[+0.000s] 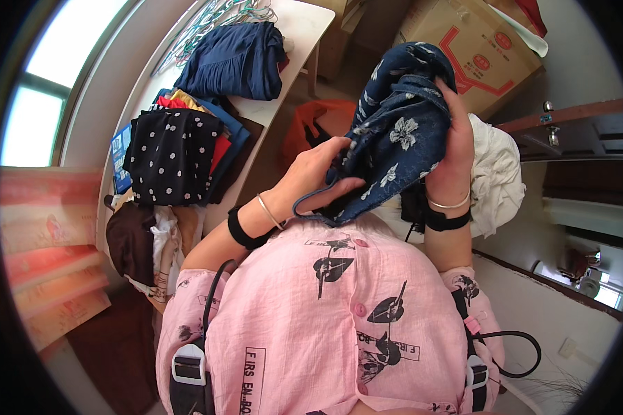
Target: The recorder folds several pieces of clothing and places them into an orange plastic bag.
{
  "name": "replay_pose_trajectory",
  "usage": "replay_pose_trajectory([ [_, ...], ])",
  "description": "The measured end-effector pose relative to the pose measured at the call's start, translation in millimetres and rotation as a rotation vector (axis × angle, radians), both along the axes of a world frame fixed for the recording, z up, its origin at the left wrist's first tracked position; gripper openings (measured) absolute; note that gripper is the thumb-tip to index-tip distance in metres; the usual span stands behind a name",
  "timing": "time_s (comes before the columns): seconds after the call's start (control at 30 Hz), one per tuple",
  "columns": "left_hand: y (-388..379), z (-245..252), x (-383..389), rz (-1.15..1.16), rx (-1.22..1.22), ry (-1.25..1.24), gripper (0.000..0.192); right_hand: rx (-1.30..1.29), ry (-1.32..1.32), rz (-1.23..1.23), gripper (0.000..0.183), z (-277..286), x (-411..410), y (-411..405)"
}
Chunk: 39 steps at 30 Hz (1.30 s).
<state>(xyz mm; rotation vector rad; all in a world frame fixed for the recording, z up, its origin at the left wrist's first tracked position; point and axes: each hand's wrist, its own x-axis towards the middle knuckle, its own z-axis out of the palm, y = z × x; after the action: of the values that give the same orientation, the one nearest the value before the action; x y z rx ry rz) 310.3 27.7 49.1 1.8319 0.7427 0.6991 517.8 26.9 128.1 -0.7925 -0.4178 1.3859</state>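
Observation:
A dark blue garment with white flowers [405, 132] is bunched up in front of my chest, held in both hands. My left hand [322, 171] pinches its lower left part, with the thumb under a loose edge of the cloth. My right hand [454, 140] grips the garment along its right side, the fingers partly hidden by the fabric. Left of my hands, a black folded cloth with white flowers [174, 155] lies on a stack on the white table [303, 21]. Behind it on the table sits a folded navy garment [233, 62].
Several wire hangers [207, 31] lie at the table's far end. An orange bag [316, 116] rests beyond my hands, near a large cardboard box [472, 52]. A crumpled white cloth [496, 176] is to the right, beside a dark door [581, 127]. Brown clothing [130, 244] is piled at left.

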Motion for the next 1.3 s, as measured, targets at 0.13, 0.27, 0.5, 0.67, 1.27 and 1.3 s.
replay_pose_trajectory([
  [0.13,10.9,-25.0,0.5,0.018,0.022,0.054,0.031,0.107,-0.150,-0.078,0.025,12.6,-1.3,-2.8],
  [0.27,17.5,-22.6,-12.8,0.282,0.010,0.034,0.029,0.204,-0.486,-0.323,0.024,10.3,25.7,-6.3],
  [0.5,12.3,-54.2,-23.4,0.538,0.104,0.151,0.061,0.164,-0.588,-0.360,0.021,-1.4,40.9,-19.7],
  [0.67,3.0,-129.2,-21.7,0.297,-0.085,0.137,0.047,0.167,-0.681,-0.290,0.015,-11.7,31.9,-19.2],
  [1.27,38.7,-66.5,-30.4,0.570,-0.153,-0.188,0.027,-0.303,-1.932,0.028,0.018,-79.0,108.5,-64.8],
  [1.3,41.8,-67.6,-33.1,0.553,-0.107,-0.175,0.028,-0.359,-1.878,0.110,0.017,-80.3,105.6,-68.3],
])
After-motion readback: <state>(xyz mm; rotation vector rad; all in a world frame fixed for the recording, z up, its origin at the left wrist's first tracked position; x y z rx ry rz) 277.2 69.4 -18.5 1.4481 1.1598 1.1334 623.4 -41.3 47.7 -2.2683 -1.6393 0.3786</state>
